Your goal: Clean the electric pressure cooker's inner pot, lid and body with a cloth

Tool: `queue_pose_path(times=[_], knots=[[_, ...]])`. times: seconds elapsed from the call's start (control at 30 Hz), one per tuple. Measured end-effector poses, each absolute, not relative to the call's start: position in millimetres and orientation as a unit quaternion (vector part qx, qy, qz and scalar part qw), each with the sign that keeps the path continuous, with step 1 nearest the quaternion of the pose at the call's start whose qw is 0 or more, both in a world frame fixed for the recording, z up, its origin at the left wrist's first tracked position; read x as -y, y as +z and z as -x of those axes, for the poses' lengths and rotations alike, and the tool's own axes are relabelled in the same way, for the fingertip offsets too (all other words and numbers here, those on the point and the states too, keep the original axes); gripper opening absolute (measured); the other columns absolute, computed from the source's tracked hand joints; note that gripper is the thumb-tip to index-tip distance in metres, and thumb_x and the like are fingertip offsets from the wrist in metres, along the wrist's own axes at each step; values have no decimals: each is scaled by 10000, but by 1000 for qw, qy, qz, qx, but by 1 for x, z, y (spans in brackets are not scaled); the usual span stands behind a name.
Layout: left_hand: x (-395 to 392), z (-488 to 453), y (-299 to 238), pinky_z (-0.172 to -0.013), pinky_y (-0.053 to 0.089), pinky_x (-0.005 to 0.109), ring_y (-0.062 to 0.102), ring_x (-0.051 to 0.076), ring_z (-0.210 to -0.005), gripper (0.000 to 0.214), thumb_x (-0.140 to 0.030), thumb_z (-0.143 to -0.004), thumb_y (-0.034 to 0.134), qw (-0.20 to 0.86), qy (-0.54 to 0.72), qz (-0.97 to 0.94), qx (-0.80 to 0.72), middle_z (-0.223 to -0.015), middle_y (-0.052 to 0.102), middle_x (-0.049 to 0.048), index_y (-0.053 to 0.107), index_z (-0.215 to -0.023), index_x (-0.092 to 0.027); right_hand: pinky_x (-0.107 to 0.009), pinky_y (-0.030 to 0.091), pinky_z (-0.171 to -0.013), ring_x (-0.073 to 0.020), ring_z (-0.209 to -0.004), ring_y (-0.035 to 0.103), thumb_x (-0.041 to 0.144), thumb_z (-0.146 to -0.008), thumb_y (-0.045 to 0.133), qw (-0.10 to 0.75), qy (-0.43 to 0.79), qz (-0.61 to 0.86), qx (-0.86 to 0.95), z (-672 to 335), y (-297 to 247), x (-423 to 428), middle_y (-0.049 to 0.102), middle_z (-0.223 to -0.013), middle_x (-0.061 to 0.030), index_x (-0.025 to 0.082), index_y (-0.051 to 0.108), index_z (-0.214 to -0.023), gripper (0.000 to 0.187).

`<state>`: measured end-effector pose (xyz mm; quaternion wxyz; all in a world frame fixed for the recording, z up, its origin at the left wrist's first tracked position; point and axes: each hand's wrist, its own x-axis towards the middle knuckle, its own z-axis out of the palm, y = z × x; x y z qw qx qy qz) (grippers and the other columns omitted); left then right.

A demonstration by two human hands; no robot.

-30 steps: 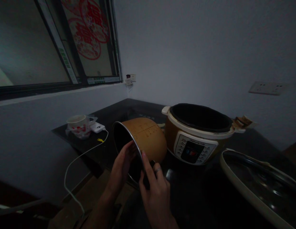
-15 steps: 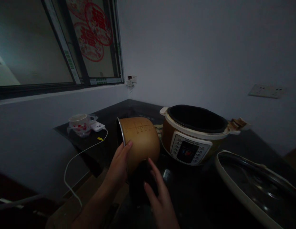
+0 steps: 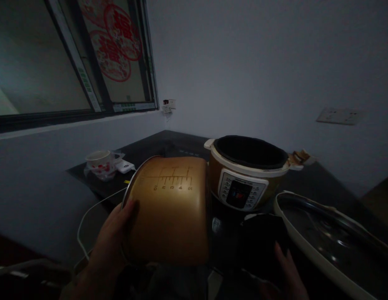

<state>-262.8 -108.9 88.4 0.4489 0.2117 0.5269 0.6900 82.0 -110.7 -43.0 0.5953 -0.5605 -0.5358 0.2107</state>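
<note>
One gold, smooth-walled inner pot (image 3: 172, 212), printed with a graduated scale, lies tipped on its side in front of the cooker (image 3: 215, 177), its metal-rimmed mouth turned left, so the interior is hidden. The left hand (image 3: 109, 239) clamps its rim, thumb on the outer wall, the other fingers out of sight. Low at right, the right hand (image 3: 289, 271) is cut off and dim beside a black, soft-edged patch (image 3: 263, 235); whether its fingers grip that, I cannot tell. The cooker is round, pale-rimmed, its hollow black; a glossy lid (image 3: 331, 241) runs out of frame.
</note>
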Motion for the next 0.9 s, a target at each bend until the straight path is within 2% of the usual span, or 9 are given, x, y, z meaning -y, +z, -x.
queue_pose_path(times=[0.1, 0.27, 0.37, 0.47, 0.67, 0.73, 0.8, 0.9], knots=[[108, 265, 83, -548, 613, 290, 732, 270, -799, 374, -443, -597, 798, 485, 687, -184, -508, -786, 762, 9, 713, -898, -237, -480, 569, -803, -376, -1179, 571, 233, -556, 739, 597, 208, 564, 532, -88, -26, 119, 657, -1224, -48, 303, 696, -1073, 523], [102, 253, 86, -508, 613, 323, 732, 277, -705, 257, -420, -593, 765, 523, 679, -156, -490, -714, 755, 10, 729, -779, -245, -450, 574, -767, -341, -1079, 628, 242, -612, 720, 617, 174, 554, 531, -84, -4, 131, 663, -1185, -66, 313, 728, -963, 358], [99, 247, 87, -506, 608, 301, 725, 252, -641, 308, -414, -503, 811, 553, 674, -152, -466, -722, 760, 5, 732, -742, -237, -536, 536, -829, -362, -1077, 621, 271, -636, 703, 617, 135, 556, 540, -85, 2, 129, 664, -1166, -82, 301, 735, -937, 305], [96, 245, 83, -517, 602, 277, 723, 233, -636, 365, -408, -448, 851, 579, 663, -170, -444, -713, 756, -9, 731, -742, -228, -614, 470, -895, -396, -1121, 588, 308, -640, 687, 597, 33, 578, 556, -86, 14, 122, 660, -1169, -89, 266, 736, -939, 306], [92, 232, 81, -493, 587, 297, 702, 223, -575, 363, -424, -463, 855, 653, 613, -196, -400, -667, 738, 1, 728, -732, -217, -523, 484, -923, -351, -1104, 599, 309, -706, 624, 587, -98, 609, 524, -77, 74, 110, 640, -1218, -111, 178, 737, -993, 336], [92, 225, 84, -497, 584, 297, 698, 220, -563, 347, -418, -476, 854, 669, 598, -213, -387, -663, 737, 11, 728, -723, -210, -460, 528, -874, -287, -1024, 648, 333, -785, 601, 594, -84, 607, 520, -65, 99, 105, 687, -1140, -87, 191, 707, -1100, 362], [92, 218, 88, -506, 580, 290, 698, 221, -568, 346, -408, -473, 867, 678, 591, -234, -370, -657, 735, 19, 727, -711, -200, -416, 567, -795, -241, -915, 694, 352, -833, 593, 623, -10, 570, 536, -51, 122, 100, 737, -1026, -54, 224, 707, -1100, 317], [94, 210, 91, -514, 571, 274, 699, 214, -583, 355, -411, -483, 881, 693, 580, -257, -341, -672, 737, 22, 731, -718, -190, -395, 574, -825, -225, -945, 705, 307, -855, 567, 558, 9, 492, 668, -33, 145, 96, 740, -1061, -36, 269, 706, -1113, 296]])
